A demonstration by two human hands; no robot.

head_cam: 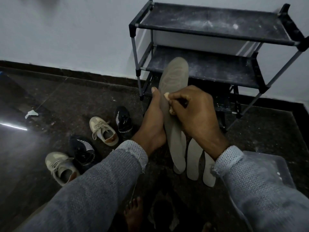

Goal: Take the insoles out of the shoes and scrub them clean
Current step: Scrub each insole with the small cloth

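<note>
Left grip (154, 121) is curled round the edge of a grey insole (172, 101) held upright; right grip (195, 111) is clenched on a small pale scrubber (167, 96) pressed against its face. Behind stands a dusty black shoe rack (217, 39). On the floor (58, 101), two beige shoes (103, 130) and two black shoes (82, 149) lie left; more insoles (194, 161) lie below the hands

Grey insole (173, 91), white-striped black shoe (82, 150)

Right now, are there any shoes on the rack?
No, the rack shelves hold no shoes; all four shoes sit on the floor.
</note>
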